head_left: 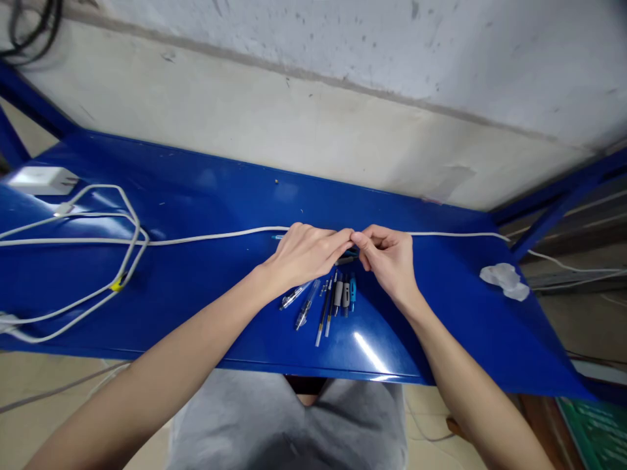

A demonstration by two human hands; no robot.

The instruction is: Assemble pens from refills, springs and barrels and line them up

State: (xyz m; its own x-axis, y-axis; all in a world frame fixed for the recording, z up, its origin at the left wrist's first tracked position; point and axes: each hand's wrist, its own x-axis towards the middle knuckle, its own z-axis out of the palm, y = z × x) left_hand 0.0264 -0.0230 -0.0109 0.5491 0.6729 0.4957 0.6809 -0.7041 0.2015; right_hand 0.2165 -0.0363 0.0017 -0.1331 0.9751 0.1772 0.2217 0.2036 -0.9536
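Note:
Over the blue table, my left hand (309, 253) and my right hand (389, 256) meet at the fingertips. Both are closed in a pinch. Whatever lies between the fingers is too small or hidden to make out. Just left of my left hand a thin blue tip (278, 237) shows, the rest of it covered. Below the hands lie pen parts: clear pen barrels (307, 305), two ink refills (323, 320), grey grips (338, 295) and a blue grip (353, 290). More dark pieces (347, 257) are partly hidden under the fingers.
A white cable (215, 235) runs across the blue table (235, 196) behind my hands. To the left are a cable loop (132, 215) and a white charger (44, 180). Crumpled white plastic (504, 281) lies at the right. A wall (313, 130) stands behind.

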